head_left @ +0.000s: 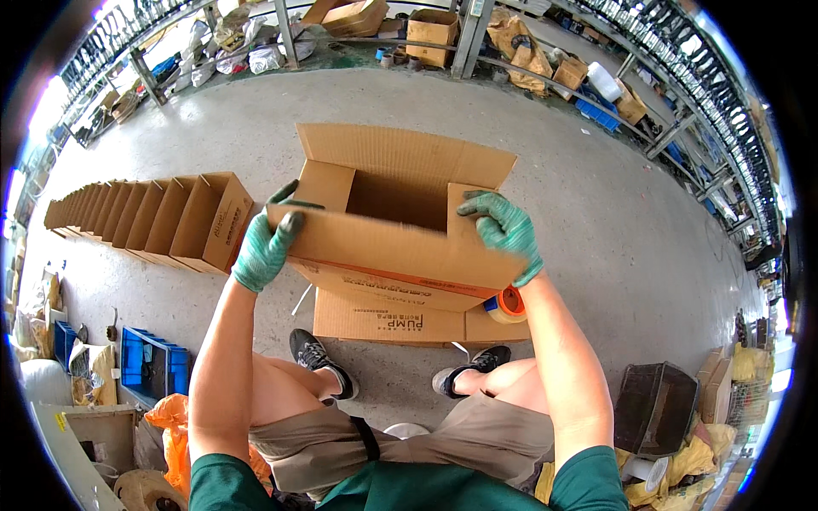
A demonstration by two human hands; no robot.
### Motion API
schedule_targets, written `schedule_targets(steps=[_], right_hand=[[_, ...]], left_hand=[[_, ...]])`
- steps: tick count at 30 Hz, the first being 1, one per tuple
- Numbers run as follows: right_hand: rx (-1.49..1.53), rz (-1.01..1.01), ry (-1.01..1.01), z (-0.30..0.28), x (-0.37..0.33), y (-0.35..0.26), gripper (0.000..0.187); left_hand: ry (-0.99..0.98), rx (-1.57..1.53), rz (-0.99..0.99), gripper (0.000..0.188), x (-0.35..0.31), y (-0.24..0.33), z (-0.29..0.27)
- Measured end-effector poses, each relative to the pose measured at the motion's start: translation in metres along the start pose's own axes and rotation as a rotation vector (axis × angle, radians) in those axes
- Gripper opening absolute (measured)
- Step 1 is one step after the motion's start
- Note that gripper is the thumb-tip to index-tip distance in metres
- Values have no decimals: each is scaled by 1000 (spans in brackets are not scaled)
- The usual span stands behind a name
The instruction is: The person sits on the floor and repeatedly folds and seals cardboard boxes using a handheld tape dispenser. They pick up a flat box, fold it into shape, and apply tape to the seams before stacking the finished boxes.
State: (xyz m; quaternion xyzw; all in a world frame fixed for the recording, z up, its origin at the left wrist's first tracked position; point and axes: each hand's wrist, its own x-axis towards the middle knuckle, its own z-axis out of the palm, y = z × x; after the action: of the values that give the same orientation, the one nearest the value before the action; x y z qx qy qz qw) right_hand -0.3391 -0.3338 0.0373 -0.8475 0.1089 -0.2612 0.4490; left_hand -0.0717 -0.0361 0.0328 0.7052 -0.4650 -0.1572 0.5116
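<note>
In front of me an open cardboard box (383, 285) rests on top of a flat printed carton (366, 317). Its far flap stands up, while both short side flaps lie folded inward over the dark inside. My left hand (268, 243), in a green glove, pinches the left corner of the near flap between thumb and fingers. At the right end, my gloved right hand (503, 226) has its fingers curled onto the right side flap, beside the near flap's slightly blurred corner. A roll of tape (508, 304) with an orange core sits on the lower carton under my right wrist.
A long row of open cardboard boxes (204, 221) stands on the floor to the left. Blue crates (153, 362) and an orange bag (173, 434) are at lower left. A dark bin (656, 409) stands at lower right. Metal racks (473, 38) run along the back.
</note>
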Motion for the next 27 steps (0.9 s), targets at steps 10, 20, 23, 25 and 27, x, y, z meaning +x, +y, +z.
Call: schedule_targets(steps=[10, 20, 23, 25, 27], right_hand=[[242, 423, 347, -7, 34, -15, 72], [108, 271, 98, -7, -7, 24, 45], [16, 261, 42, -6, -4, 19, 44], [-45, 266, 12, -5, -7, 15, 45], [-101, 271, -17, -5, -10, 13, 46]], left_hand=[[146, -5, -283, 83, 13, 6, 17], [118, -60, -259, 60, 6, 3, 23], [186, -284, -426, 58, 9, 13, 29], [214, -332, -483, 58, 10, 16, 32], [216, -263, -480, 58, 11, 12, 34]])
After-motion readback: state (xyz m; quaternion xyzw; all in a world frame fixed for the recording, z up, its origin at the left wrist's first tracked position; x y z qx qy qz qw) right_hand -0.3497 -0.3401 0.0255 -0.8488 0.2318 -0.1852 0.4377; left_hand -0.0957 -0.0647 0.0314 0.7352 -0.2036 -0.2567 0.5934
